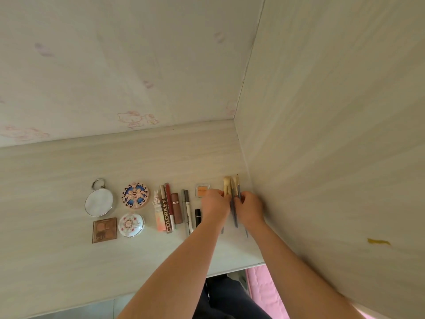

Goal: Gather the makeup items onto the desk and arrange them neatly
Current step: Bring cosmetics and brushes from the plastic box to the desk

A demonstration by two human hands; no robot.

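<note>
pale wood-grain laminate is covering the counter (57, 180), where the makeup is lying in a row. at the right end, close to the side panel (322, 134), both grips are busy with a bunch of makeup brushes (227, 184). the left grip (215, 203) is pinching the brush with the fat tan bristles, and the right grip (249, 208) is curling its fingers round the thin grey handles just beside it. the bristles are pointing toward the back wall (92, 77), and the handle ends are sticking out beneath the wrists.

just left of the brushes a small orange blush pan (202, 189) is sitting, with a black lipstick (197, 217) nearer the front edge. further left, two grey pencils (186, 208), a brown lipstick (176, 208), a red tube (169, 196), a colorkey tube (166, 211) and a pink-orange tube (158, 215) are lying side by side. beyond them a patterned round compact (135, 195) and a white floral compact (131, 224) are resting, then a round mirror (99, 202) and a brown eyeshadow palette (104, 230).
</note>
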